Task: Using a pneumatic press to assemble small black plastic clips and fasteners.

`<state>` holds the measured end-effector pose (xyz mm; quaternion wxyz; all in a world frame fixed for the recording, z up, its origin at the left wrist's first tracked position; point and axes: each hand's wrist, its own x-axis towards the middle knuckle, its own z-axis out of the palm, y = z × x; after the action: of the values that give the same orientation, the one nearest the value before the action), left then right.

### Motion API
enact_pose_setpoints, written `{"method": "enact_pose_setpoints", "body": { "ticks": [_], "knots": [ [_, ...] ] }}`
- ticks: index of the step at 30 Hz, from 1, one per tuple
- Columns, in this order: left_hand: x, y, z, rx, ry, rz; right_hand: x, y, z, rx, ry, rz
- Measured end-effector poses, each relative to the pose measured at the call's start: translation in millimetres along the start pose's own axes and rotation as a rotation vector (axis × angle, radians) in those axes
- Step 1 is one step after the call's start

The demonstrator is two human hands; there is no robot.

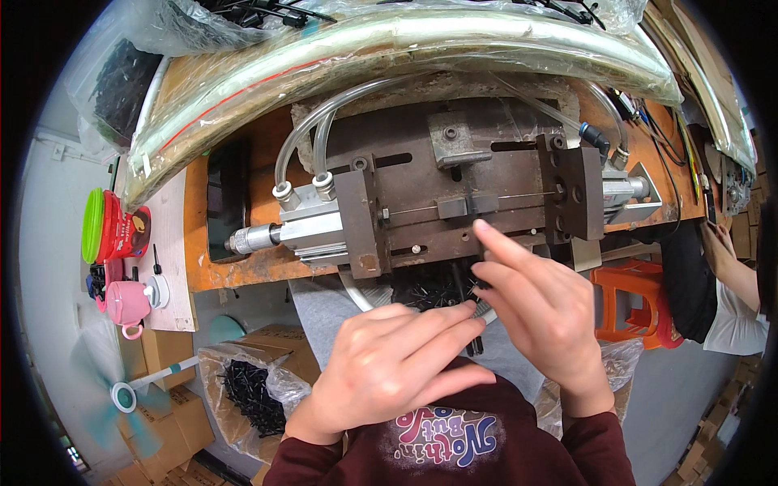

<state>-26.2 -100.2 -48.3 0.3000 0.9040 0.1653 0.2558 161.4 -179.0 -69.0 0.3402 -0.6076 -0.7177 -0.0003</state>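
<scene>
Just in front of the metal fixture, both of my hands come together over thin black rod-shaped parts. My left hand has its fingers closed against these rods, whose ends stick out above and below the fingers. My right hand is curled, with its fingertips pinched on a small black piece beside the left fingertips. Its index finger points toward the small grey block at the middle of the fixture. The fingers partly hide the rods, so their exact kind cannot be made out.
Pneumatic cylinders with clear hoses flank the fixture on the wooden bench. Black parts fill a lined box lower left, near a fan. An orange stool and another person's arm are at right.
</scene>
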Motion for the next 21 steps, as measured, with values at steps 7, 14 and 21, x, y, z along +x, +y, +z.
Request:
{"method": "enact_pose_setpoints", "body": {
  "ticks": [7, 14, 21],
  "knots": [
    [-7.2, 8.7, -39.0, -0.492, 0.593, 0.125, 15.5, -12.1, 4.9, -0.215, -0.084, 0.046],
    [-7.3, 31.4, -79.8, -0.949, 0.660, 0.205, 16.4, -15.2, 4.0, -0.250, -0.081, 0.046],
    [-15.3, 68.7, -102.1, -0.995, 0.645, 0.377, 11.0, -13.9, 10.5, -0.216, -0.017, 0.064]
  ]
}}
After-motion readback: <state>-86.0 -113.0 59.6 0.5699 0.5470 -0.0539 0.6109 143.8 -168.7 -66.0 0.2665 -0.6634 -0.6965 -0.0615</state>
